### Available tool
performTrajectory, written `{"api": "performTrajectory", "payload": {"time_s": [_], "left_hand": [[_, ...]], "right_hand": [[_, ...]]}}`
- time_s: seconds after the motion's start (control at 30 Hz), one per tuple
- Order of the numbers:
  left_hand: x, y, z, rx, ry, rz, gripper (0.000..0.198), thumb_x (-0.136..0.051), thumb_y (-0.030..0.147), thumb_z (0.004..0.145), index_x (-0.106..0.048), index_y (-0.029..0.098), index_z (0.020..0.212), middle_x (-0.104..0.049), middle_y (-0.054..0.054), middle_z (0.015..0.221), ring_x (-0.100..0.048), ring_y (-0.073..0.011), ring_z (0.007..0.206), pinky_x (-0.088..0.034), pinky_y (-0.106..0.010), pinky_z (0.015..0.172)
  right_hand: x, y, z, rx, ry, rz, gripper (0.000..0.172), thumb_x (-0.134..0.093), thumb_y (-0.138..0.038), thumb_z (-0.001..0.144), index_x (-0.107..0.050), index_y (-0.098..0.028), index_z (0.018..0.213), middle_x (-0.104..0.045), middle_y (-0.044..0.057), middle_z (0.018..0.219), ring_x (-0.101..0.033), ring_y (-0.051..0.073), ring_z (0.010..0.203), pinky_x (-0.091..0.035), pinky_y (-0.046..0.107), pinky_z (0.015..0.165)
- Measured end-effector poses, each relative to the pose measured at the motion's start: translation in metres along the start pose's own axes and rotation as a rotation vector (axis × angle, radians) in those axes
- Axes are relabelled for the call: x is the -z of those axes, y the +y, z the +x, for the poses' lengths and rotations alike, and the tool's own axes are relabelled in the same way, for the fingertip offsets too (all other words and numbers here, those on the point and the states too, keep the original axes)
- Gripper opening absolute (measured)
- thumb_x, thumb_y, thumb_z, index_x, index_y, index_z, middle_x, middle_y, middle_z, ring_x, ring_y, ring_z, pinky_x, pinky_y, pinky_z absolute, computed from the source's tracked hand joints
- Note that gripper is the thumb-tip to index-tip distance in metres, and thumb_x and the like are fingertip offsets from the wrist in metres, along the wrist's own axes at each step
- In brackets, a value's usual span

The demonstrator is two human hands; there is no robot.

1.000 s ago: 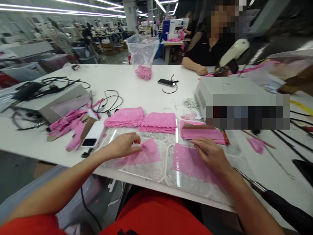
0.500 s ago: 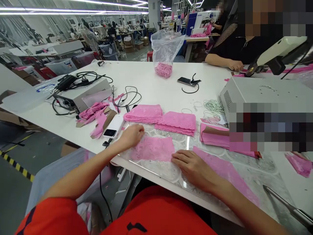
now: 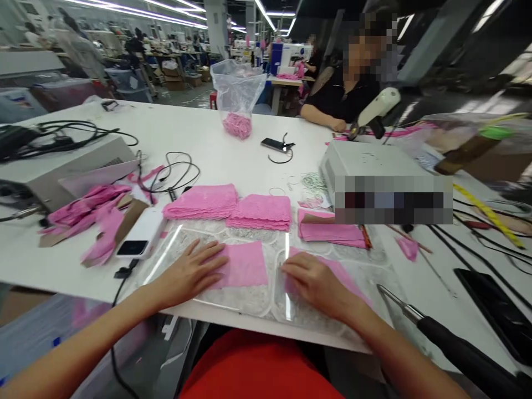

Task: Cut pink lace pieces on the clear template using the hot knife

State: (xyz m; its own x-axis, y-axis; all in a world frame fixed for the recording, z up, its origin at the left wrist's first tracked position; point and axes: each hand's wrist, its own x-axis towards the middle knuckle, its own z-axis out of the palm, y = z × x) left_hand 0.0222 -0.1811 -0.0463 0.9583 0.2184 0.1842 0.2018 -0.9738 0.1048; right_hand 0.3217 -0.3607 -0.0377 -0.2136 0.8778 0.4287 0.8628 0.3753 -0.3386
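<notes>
My left hand (image 3: 193,272) lies flat with fingers spread over the left part of a pink fabric piece (image 3: 248,265) on a clear plastic sheet (image 3: 233,303). My right hand (image 3: 313,281) is closed, its bent fingers at the left end of a longer pink fabric strip (image 3: 347,277); the thumb is hidden. Beyond my hands sit two stacks of pink lace pieces, a left stack (image 3: 203,200) and a right stack (image 3: 261,211). Folded pink fabric (image 3: 332,231) with brown card rests behind my right hand.
A soldering-iron-like tool (image 3: 440,338) points in from the right, near a black phone (image 3: 492,310). A grey box (image 3: 374,158) stands behind. On the left are a white power bank (image 3: 141,235) and pink scraps (image 3: 89,205). A person (image 3: 332,102) sits across the table.
My left hand has opened and come down flat on the fabric piece. My right hand has moved off that piece to the strip's end. The camera view has turned right.
</notes>
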Motion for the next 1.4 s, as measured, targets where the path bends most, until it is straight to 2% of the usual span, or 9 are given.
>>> {"api": "performTrajectory", "payload": {"time_s": [0.1,0.17,0.2,0.37,0.5,0.7,1.0,1.2,1.4], "left_hand": [[0.006,0.0,0.038,-0.072,0.065,-0.049,0.03,-0.043,0.026,0.1,-0.064,0.024,0.121,-0.062,-0.011,0.13,-0.057,-0.0253,0.121,-0.038,-0.049,0.109],[0.006,0.012,0.075,-0.111,0.066,-0.135,0.027,-0.044,0.024,0.1,-0.066,0.021,0.115,-0.065,-0.01,0.12,-0.062,-0.0212,0.11,-0.047,-0.039,0.099],[0.004,0.02,0.096,-0.118,0.058,-0.167,0.025,-0.046,0.023,0.099,-0.066,0.021,0.113,-0.066,-0.01,0.117,-0.062,-0.0206,0.107,-0.049,-0.036,0.095],[-0.019,0.056,0.196,-0.156,-0.015,-0.228,0.019,-0.067,0.021,0.087,-0.069,0.019,0.106,-0.067,-0.009,0.114,-0.062,-0.0241,0.107,-0.049,-0.037,0.093],[-0.038,0.064,0.237,-0.127,-0.029,-0.235,0.012,-0.066,0.023,0.086,-0.071,0.016,0.095,-0.069,-0.009,0.105,-0.064,-0.0225,0.098,-0.051,-0.034,0.088],[-0.048,0.059,0.249,-0.048,-0.042,-0.27,0.013,-0.062,0.025,0.089,-0.073,0.016,0.091,-0.069,-0.007,0.096,-0.065,-0.0192,0.093,-0.052,-0.028,0.083],[-0.05,0.056,0.256,0.017,-0.032,-0.343,0.018,-0.058,0.017,0.088,-0.075,0.017,0.081,-0.072,-0.005,0.09,-0.065,-0.0171,0.089,-0.05,-0.025,0.081],[-0.047,0.055,0.261,0.034,-0.023,-0.394,0.021,-0.058,0.018,0.087,-0.075,0.019,0.075,-0.073,-0.002,0.084,-0.067,-0.0168,0.086,-0.05,-0.024,0.08],[-0.039,0.054,0.263,0.059,-0.002,-0.446,0.023,-0.055,0.016,0.087,-0.076,0.018,0.079,-0.075,-0.002,0.087,-0.067,-0.0157,0.082,-0.05,-0.024,0.076]], "right_hand": [[0.019,0.039,-0.01,-0.289,0.144,-0.085,0.021,-0.051,-0.013,0.088,-0.07,-0.019,0.093,-0.073,0.007,0.091,-0.067,0.019,0.086,-0.056,0.034,0.078],[0.029,0.065,-0.017,-0.488,0.194,-0.154,0.018,-0.053,-0.016,0.086,-0.071,-0.019,0.091,-0.073,0.007,0.09,-0.066,0.021,0.087,-0.054,0.037,0.079],[0.032,0.076,-0.02,-0.535,0.214,-0.171,0.018,-0.053,-0.017,0.085,-0.071,-0.018,0.09,-0.073,0.008,0.09,-0.065,0.021,0.087,-0.054,0.039,0.08],[0.033,0.106,-0.028,-0.584,0.256,-0.173,0.02,-0.054,-0.015,0.082,-0.072,-0.017,0.089,-0.072,0.009,0.092,-0.065,0.021,0.087,-0.053,0.04,0.082],[0.028,0.114,-0.033,-0.567,0.264,-0.13,0.018,-0.056,-0.017,0.081,-0.072,-0.02,0.089,-0.072,0.007,0.091,-0.065,0.02,0.085,-0.053,0.036,0.079],[0.022,0.118,-0.036,-0.563,0.295,-0.087,0.017,-0.057,-0.015,0.08,-0.072,-0.021,0.087,-0.071,0.006,0.089,-0.065,0.021,0.085,-0.053,0.039,0.08],[0.02,0.103,-0.028,-0.468,0.344,-0.07,0.013,-0.06,-0.021,0.084,-0.072,-0.022,0.088,-0.069,0.006,0.089,-0.063,0.021,0.087,-0.053,0.037,0.079],[0.011,0.1,-0.02,-0.426,0.342,-0.11,0.009,-0.062,-0.022,0.084,-0.071,-0.021,0.083,-0.067,0.005,0.082,-0.061,0.021,0.083,-0.052,0.036,0.076],[0.007,0.106,-0.018,-0.446,0.378,-0.204,0.011,-0.061,-0.021,0.084,-0.07,-0.02,0.079,-0.065,0.005,0.077,-0.058,0.02,0.08,-0.049,0.035,0.073]]}}
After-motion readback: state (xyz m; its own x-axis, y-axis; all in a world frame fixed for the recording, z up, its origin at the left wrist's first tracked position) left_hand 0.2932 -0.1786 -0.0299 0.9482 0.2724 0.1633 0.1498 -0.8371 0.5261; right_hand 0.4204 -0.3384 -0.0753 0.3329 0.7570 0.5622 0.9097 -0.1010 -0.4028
